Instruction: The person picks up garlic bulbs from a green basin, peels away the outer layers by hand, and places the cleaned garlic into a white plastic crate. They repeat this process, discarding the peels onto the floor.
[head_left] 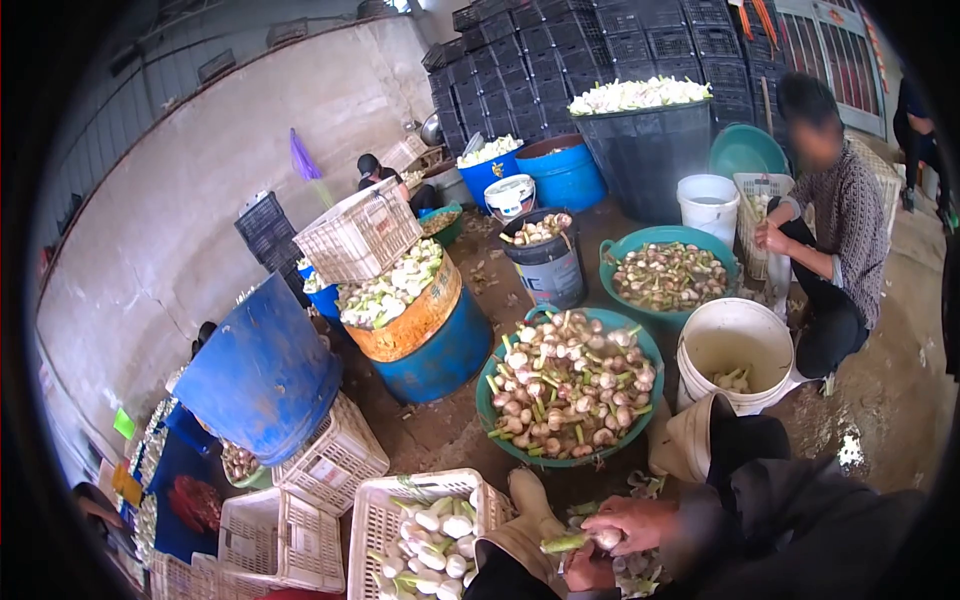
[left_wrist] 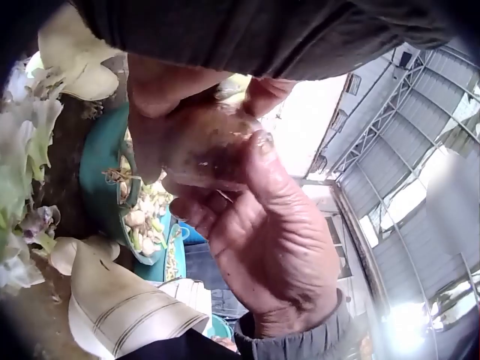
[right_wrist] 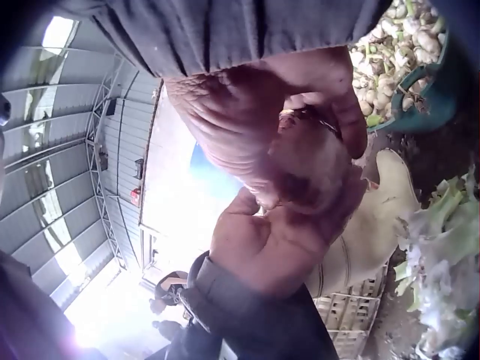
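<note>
A garlic bulb [head_left: 606, 539] with a green stem pointing left is between my two hands, low over the ground litter. In the head view my right hand [head_left: 640, 524] grips it from above, fingers bent around its side. My left hand [head_left: 590, 572] holds it from below, partly cut by the frame's edge. The right wrist view shows the reddish-white bulb [right_wrist: 313, 165] close up, with my right hand's thumb against it and the left hand [right_wrist: 266, 244] curled beneath. Loose peeled skins and leaves [right_wrist: 442, 262] lie beneath.
A white crate [head_left: 362, 520] of cleaned garlic stands at my left boot [head_left: 535, 500]. Ahead is a green basin [head_left: 487, 405] of untrimmed garlic, beside a white bucket [head_left: 735, 340]. Blue barrels [head_left: 430, 350] stand farther left. Another person [head_left: 840, 210] crouches at the right.
</note>
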